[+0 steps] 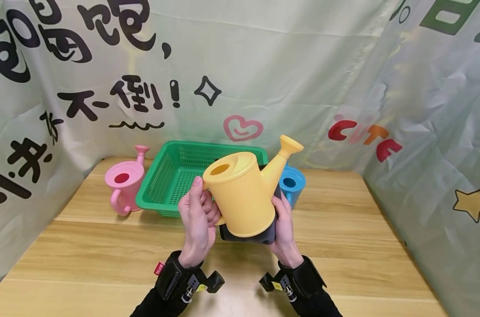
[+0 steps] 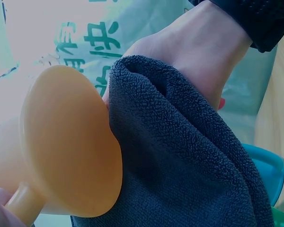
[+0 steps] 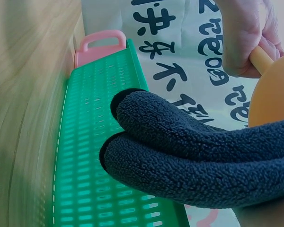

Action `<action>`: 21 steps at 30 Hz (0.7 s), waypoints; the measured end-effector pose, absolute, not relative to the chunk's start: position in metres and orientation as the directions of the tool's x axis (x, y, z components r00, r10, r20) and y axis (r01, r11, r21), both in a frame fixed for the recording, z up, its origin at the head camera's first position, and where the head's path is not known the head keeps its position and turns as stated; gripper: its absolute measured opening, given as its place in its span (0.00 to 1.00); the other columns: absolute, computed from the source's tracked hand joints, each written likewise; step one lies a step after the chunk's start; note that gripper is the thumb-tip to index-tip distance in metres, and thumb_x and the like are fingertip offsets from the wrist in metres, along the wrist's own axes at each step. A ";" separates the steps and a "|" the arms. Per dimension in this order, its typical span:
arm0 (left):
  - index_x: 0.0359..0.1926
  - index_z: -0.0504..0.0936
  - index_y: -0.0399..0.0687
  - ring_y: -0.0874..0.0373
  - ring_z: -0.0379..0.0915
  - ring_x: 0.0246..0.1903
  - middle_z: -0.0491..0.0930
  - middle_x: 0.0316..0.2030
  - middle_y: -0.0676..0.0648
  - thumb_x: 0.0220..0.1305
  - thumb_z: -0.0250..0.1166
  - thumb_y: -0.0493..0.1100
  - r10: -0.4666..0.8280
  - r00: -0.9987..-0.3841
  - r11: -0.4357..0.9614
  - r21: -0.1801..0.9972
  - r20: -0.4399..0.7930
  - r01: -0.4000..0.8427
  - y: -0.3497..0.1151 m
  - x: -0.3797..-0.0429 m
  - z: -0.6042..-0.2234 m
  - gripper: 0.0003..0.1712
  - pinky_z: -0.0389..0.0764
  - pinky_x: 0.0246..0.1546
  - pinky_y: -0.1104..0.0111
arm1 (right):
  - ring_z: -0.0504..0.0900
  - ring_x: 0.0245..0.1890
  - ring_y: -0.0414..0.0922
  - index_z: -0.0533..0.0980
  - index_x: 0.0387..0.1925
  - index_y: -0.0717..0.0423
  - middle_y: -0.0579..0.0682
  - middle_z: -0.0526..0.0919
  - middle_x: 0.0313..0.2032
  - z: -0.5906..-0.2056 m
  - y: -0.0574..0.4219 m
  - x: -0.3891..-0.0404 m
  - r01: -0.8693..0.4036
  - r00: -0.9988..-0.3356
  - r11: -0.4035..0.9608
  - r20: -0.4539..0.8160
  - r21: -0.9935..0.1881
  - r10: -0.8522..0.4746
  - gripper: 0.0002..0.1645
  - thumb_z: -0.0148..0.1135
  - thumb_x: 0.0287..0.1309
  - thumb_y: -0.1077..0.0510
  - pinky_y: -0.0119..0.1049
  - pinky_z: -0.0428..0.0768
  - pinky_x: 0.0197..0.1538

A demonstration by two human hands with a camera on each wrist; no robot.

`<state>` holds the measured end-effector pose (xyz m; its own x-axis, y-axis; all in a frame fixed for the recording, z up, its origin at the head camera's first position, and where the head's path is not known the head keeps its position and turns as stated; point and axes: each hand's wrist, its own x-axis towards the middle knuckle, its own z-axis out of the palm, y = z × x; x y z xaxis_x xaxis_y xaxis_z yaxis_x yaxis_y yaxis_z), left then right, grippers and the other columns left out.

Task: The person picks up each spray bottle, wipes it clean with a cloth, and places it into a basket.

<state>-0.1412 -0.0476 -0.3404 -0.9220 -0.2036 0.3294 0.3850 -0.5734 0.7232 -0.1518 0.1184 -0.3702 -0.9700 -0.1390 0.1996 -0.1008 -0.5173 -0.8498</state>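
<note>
A yellow toy watering can (image 1: 244, 193) is held up above the table, tilted with its spout to the upper right. My left hand (image 1: 198, 218) grips its handle, fingers curled round it and thumb up along the top. On the other side my right hand (image 1: 283, 226) holds a folded dark grey towel (image 1: 265, 235) against the can's body. In the left wrist view the towel (image 2: 180, 151) lies close beside the can's round base (image 2: 75, 142). The right wrist view shows the towel's thick folded edge (image 3: 194, 161), with the right hand mostly hidden behind it.
Behind the hands stands a green plastic basket (image 1: 156, 200) on the wooden table (image 1: 343, 229). A pink watering can (image 1: 125, 176) is at its left, a blue one (image 1: 293, 182) at its right. A printed curtain (image 1: 287, 79) closes off the back and sides.
</note>
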 end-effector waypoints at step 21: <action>0.18 0.54 0.50 0.61 0.38 0.09 0.46 0.13 0.54 0.79 0.48 0.49 -0.206 -0.923 -0.579 0.720 0.324 0.382 -0.048 -0.141 -0.340 0.29 0.38 0.11 0.67 | 0.83 0.42 0.36 0.63 0.63 0.47 0.40 0.81 0.46 -0.369 0.118 -0.151 -0.094 -0.970 -0.520 0.196 -0.849 -0.144 0.18 0.38 0.78 0.54 0.30 0.82 0.48</action>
